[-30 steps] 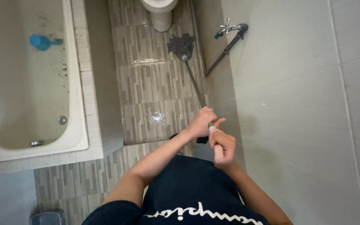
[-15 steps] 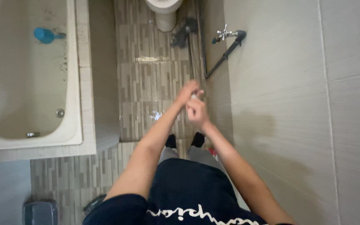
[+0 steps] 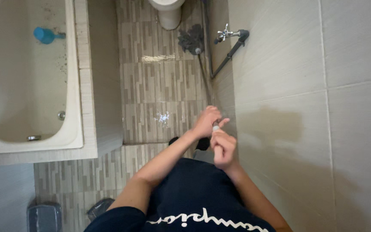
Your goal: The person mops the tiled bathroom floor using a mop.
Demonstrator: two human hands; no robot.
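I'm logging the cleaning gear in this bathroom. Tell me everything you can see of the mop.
The mop has a dark grey, stringy head lying flat on the striped floor tiles, beside the toilet base and below the wall tap. A small pale collar joins it to a thin dark handle, which slants back toward the person. The left hand and right hand both grip its upper end, the left lower down. The head's material looks like cloth strands.
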